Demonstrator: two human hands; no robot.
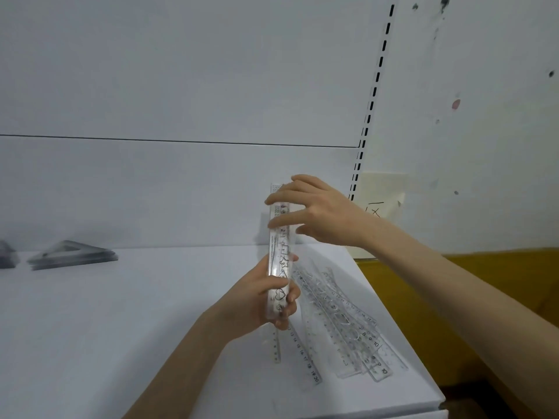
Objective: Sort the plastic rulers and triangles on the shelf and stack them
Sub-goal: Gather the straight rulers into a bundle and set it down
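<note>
Head: left hand [260,303] grips rulers [279,252] near shelf edge [398,328].

Bright, even light, soft picture
Faint shadows on the white shelf [121,313]; the triangle stack [72,255] at the left edge is blurred, the slotted upright [373,92] bows with the lens

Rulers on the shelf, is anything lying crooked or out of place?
Yes. The loose rulers by the right edge of the shelf lie fanned and crossing each other, not squared into a stack. The triangles at far left look stacked. The left hand grips a bundle of rulers upright.
</note>
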